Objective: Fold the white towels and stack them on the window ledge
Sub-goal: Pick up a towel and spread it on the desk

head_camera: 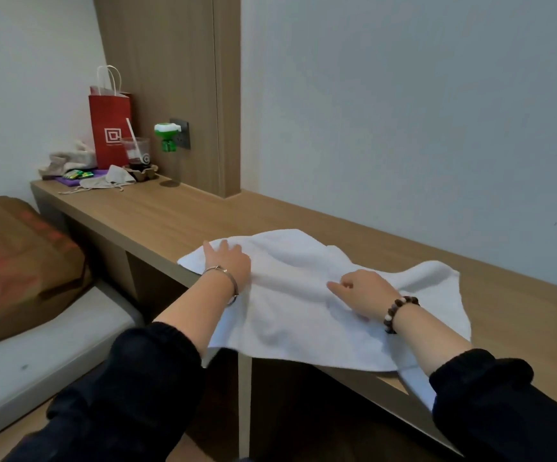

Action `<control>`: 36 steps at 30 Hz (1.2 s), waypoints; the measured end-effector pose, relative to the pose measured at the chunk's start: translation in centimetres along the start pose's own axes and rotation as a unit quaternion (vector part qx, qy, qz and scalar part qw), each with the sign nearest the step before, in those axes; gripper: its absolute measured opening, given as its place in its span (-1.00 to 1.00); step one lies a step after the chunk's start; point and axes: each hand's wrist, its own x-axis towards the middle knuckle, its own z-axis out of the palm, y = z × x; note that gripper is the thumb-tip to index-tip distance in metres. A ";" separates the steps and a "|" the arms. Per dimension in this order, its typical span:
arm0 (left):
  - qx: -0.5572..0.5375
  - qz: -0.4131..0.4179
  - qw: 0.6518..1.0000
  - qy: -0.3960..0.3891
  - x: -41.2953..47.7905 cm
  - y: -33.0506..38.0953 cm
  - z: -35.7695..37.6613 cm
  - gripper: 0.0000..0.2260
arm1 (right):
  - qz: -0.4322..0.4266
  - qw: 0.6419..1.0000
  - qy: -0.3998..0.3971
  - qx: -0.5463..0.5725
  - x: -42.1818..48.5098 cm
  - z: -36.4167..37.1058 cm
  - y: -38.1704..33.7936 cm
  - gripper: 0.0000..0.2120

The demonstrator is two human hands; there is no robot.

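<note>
A white towel [307, 315] lies spread and rumpled on the long wooden ledge [177, 215], its near edge hanging a little over the front. My left hand [228, 261] lies flat on the towel's left part with fingers straight. My right hand [362, 290] rests on the towel's middle, fingers loosely curled and the forefinger pointing left. Whether it pinches any cloth I cannot tell. Both wrists wear bracelets.
At the ledge's far left stand a red paper bag [110, 128], a plastic cup with a straw [136, 155], crumpled cloths [70, 160] and a green plug-in device [167, 136] on the wooden wall panel. A brown bag [20, 265] sits on a bed at left.
</note>
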 end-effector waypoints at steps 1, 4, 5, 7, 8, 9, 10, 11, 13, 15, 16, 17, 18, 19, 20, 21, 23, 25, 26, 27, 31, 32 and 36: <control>0.011 -0.009 1.000 0.004 0.1 0.4 -0.7 -0.61 | -0.001 0.994 0.009 0.113 -0.1 0.0 -0.4 -0.61; -0.084 0.040 0.995 0.043 0.1 3.2 -2.3 -0.63 | 0.013 0.958 0.149 0.243 0.1 -0.4 0.0 -0.78; -0.144 0.055 0.987 0.050 -0.2 4.5 -2.6 -0.61 | 0.029 0.964 0.180 0.196 0.3 -0.6 0.7 -0.77; -0.255 0.071 0.964 0.037 -0.9 7.3 -2.7 -0.53 | 0.079 0.984 0.147 0.058 0.7 -1.0 2.7 -0.69; -0.290 0.076 0.954 0.021 -1.2 8.7 -2.5 -0.48 | 0.101 0.990 0.100 -0.008 0.8 -1.1 3.7 -0.65; -0.309 0.079 0.948 0.005 -1.5 9.8 -1.9 -0.44 | 0.118 0.990 0.049 -0.052 1.0 -1.1 4.6 -0.62; -0.316 0.079 0.945 -0.006 -1.6 10.6 -1.3 -0.41 | 0.126 0.989 0.012 -0.075 1.0 -1.1 5.4 -0.60; -0.312 0.077 0.947 -0.008 -1.6 11.2 -0.6 -0.40 | 0.132 0.988 -0.007 -0.085 1.1 -1.1 6.0 -0.63; -0.281 0.073 0.957 0.018 -1.4 11.8 0.7 -0.40 | 0.130 0.987 0.006 -0.090 1.2 -1.3 6.7 -0.74; -0.250 0.086 0.963 0.052 -1.1 11.8 1.4 -0.41 | 0.121 0.986 0.000 -0.114 1.3 -1.8 7.2 -0.82; -0.244 0.096 0.963 0.061 -1.1 11.7 1.5 -0.41 | 0.117 0.984 -0.010 -0.135 1.4 -2.1 7.2 -0.83; -0.244 0.108 0.962 0.067 -0.9 11.6 1.6 -0.41 | 0.119 0.980 -0.014 -0.160 1.5 -2.4 7.1 -0.84; -0.245 0.119 0.960 0.071 -0.8 11.5 1.7 -0.41 | 0.128 0.974 -0.006 -0.187 1.7 -2.8 6.9 -0.86; -0.243 0.128 0.959 0.074 -0.8 11.4 1.8 -0.40 | 0.144 0.968 0.022 -0.207 1.9 -3.2 6.7 -0.87; -0.238 0.135 0.959 0.076 -0.8 11.3 1.9 -0.40 | 0.166 0.961 0.073 -0.210 2.2 -3.7 6.7 -0.88; -0.234 0.142 0.959 0.076 -0.8 11.3 2.0 -0.39 | 0.192 0.952 0.145 -0.187 2.5 -4.1 6.9 -0.89; -0.220 0.152 0.961 0.067 -0.7 11.2 2.0 -0.40 | 0.249 0.928 0.274 -0.049 3.4 -4.9 7.9 -0.86; -0.197 0.159 0.966 0.052 -0.5 11.1 1.9 -0.43 | 0.284 0.906 0.298 0.101 4.2 -5.2 8.4 -0.68; -0.185 0.162 0.968 0.046 -0.4 11.0 1.9 -0.45 | 0.287 0.911 0.255 0.149 4.4 -5.0 8.2 -0.57; -0.179 0.164 0.969 0.042 -0.3 11.0 1.8 -0.47 | 0.277 0.927 0.198 0.157 4.5 -4.7 7.8 -0.50; -0.180 0.173 0.968 0.035 0.7 10.0 1.5 -0.50 | 0.194 0.979 0.026 -0.061 3.1 -3.5 6.9 -0.82; -0.185 0.177 0.966 0.034 1.1 9.7 1.4 -0.52 | 0.190 0.975 0.011 -0.113 2.4 -3.5 7.1 -0.84; -0.155 0.159 0.975 0.021 2.3 8.7 1.0 -0.59 | 0.189 0.965 -0.034 -0.179 0.5 -3.7 9.0 -0.78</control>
